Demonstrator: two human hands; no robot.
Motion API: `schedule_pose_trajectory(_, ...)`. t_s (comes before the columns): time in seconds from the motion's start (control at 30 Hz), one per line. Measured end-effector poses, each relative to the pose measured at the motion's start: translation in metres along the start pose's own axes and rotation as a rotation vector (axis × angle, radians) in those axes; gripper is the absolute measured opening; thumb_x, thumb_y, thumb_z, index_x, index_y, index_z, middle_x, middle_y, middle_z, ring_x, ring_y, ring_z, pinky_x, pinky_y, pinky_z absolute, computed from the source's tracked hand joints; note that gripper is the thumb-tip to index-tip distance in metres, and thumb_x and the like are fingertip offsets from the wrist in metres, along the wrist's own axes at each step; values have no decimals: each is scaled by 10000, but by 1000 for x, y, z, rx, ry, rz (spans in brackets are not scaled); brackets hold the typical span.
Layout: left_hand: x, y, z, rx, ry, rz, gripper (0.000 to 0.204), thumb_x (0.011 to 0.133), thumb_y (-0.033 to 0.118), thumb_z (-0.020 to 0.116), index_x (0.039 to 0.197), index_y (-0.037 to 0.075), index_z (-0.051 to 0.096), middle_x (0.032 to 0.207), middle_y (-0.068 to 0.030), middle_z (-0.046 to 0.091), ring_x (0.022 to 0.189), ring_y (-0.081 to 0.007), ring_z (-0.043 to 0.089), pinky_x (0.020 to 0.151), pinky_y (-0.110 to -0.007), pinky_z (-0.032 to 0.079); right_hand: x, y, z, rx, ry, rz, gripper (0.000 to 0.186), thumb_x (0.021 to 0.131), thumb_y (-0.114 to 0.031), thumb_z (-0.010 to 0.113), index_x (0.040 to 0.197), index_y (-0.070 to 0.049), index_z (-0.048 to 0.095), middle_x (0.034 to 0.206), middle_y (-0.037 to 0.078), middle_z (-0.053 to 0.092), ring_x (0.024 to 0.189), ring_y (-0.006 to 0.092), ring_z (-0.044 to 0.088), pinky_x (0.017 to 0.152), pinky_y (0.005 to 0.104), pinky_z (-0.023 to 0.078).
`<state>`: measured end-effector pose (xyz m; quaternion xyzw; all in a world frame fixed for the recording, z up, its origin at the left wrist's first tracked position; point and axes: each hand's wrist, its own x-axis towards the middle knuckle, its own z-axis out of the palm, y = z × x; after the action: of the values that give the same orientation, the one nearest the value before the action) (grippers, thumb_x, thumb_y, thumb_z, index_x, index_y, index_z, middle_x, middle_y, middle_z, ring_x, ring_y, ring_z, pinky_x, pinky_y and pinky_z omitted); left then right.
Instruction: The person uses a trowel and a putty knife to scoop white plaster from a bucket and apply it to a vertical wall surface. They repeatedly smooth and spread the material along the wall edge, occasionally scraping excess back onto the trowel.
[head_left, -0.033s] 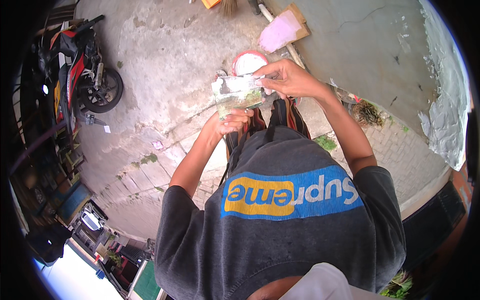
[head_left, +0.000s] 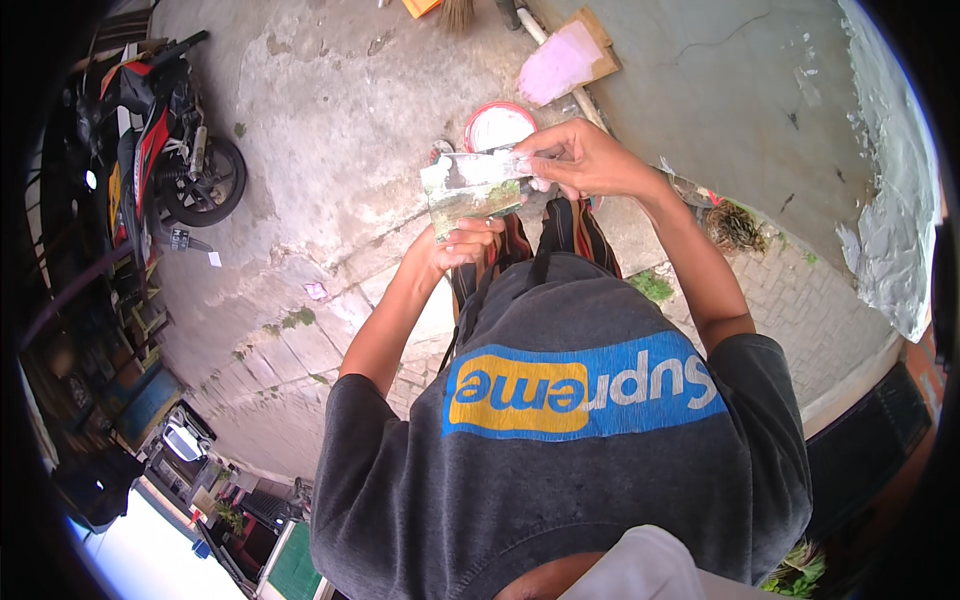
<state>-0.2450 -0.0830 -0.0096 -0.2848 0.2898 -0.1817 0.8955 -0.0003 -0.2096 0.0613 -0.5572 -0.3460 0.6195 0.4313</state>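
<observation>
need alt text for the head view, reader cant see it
A person's left hand holds a thin, white-smeared rectangular plate by its near edge, while the right hand is at its far right corner. Beyond sits a red-rimmed bucket of white material; a motorcycle stands at left.

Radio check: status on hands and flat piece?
Left hand gripping flat piece, white-smeared, by its near edge. Right hand at its upper right corner, grip unclear. Red-rimmed bucket just beyond.

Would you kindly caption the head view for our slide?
Left hand holding a smeared panel, right hand at its corner, red-rimmed bucket beyond.
</observation>
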Motion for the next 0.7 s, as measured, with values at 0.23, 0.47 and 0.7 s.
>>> schedule_pose_trajectory(0.23, 6, -2, 8, 51, -93, -67, 364, 1001, 270, 347, 921, -80, 407, 583, -29, 426, 374, -100, 385, 318, -249, 319, -3, 20, -18, -29, 81, 66, 283, 883, -172, 632, 1127, -29, 649, 651, 41, 609, 450, 63, 498, 412, 229, 405)
schedule_pose_trajectory(0.47, 12, 0, 6, 87, -5, -60, 391, 1011, 247, 326, 1118, -124, 387, 600, -30, 423, 389, -85, 390, 307, -226, 309, 32, 12, 31, -113, 44, -310, 263, 897, -155, 615, 1116, -14, 650, 682, 53, 629, 463, 60, 501, 419, 233, 413)
schedule_pose_trajectory(0.7, 15, -7, 22, -23, -75, -7, 406, 978, 341, 395, 934, -63, 403, 540, -19, 421, 366, -88, 382, 308, -227, 269, -9, 28, -15, 28, 150, 47, 251, 895, -157, 618, 1092, -6, 658, 676, 59, 633, 437, 64, 494, 404, 231, 394)
